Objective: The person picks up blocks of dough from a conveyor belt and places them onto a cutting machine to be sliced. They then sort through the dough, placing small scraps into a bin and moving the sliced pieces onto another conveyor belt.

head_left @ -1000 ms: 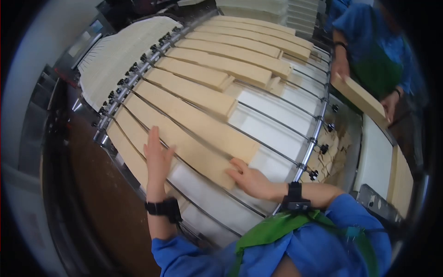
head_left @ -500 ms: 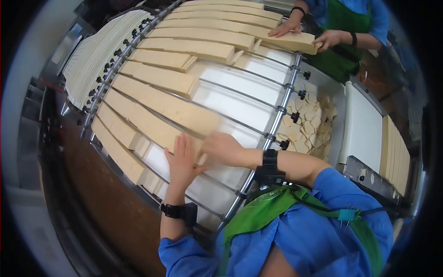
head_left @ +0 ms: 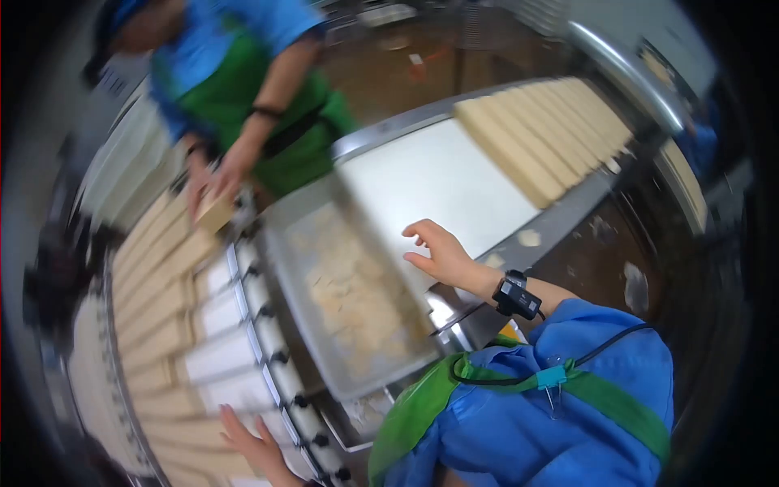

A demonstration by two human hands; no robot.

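My right hand [head_left: 442,253] hangs over the white conveyor belt [head_left: 422,180], its fingers bent and the thumb apart, with nothing in between. Beyond it on the same belt lies a row of long, pale stacks of dough sheets [head_left: 542,134]. Low in the view, my left hand [head_left: 250,442] is spread open beside the ends of other long dough stacks [head_left: 158,410] on the railed belt. Blur hides whether it touches one.
Between the two belts sits a grey tub [head_left: 324,377] with dough scraps [head_left: 353,304]. A metal rail with black knobs [head_left: 280,357] edges the left belt. Across from me, a co-worker in a green apron [head_left: 280,150] has both hands on a dough stack [head_left: 215,213].
My view has swung right. My right hand has left the dough stack's end and crossed past the tub to the other belt. My left hand stays by the railed belt.
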